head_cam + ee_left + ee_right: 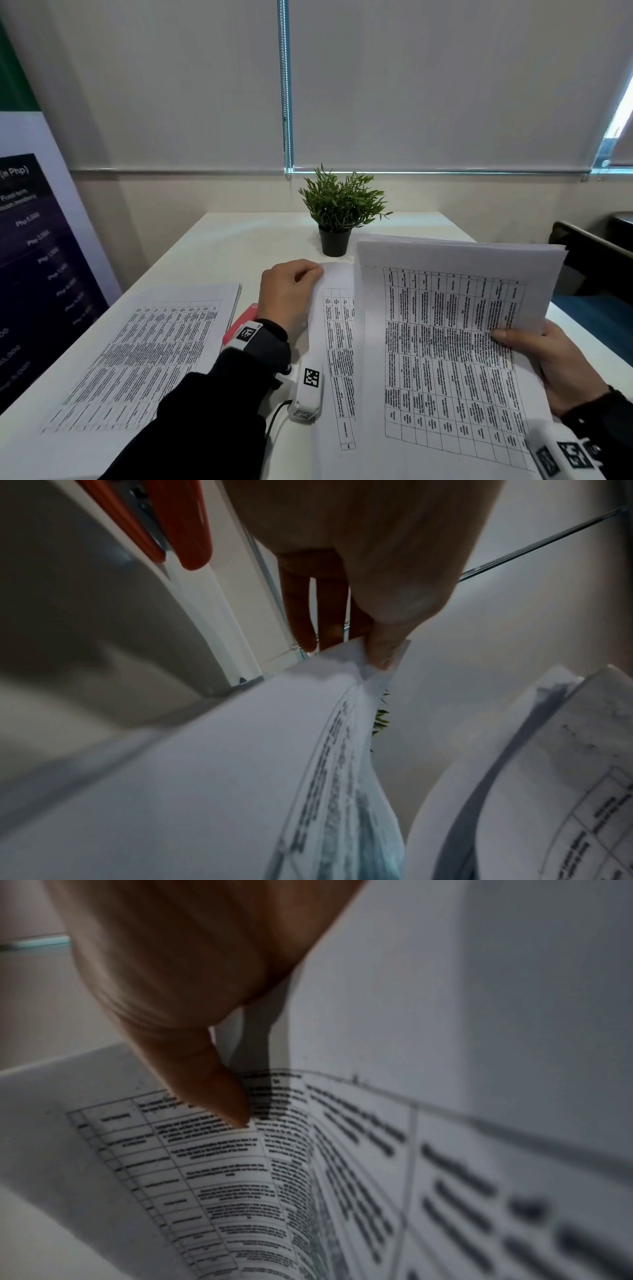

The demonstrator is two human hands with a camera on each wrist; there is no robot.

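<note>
Two piles of printed paper take up the white table (239, 233). At far left we pass a standing banner (37, 240), then a flat stack of papers (147, 346) lying on the table, with a red stapler (241, 318) just beside its right edge. Next comes our left hand (287, 294), whose thumb (380, 650) and fingers pinch the top corner of a sheet (337, 346); that sheet lies in front of us at the middle of the table, its pinched corner lifted. Behind it we see a small potted plant (337, 212). Further right, our right hand (558, 366) clasps a bundle of sheets (452, 342) by its right edge, with the thumb pressed on the printed grid and the top tilted up off the table. A dark chair (596, 260) stands at far right
</note>
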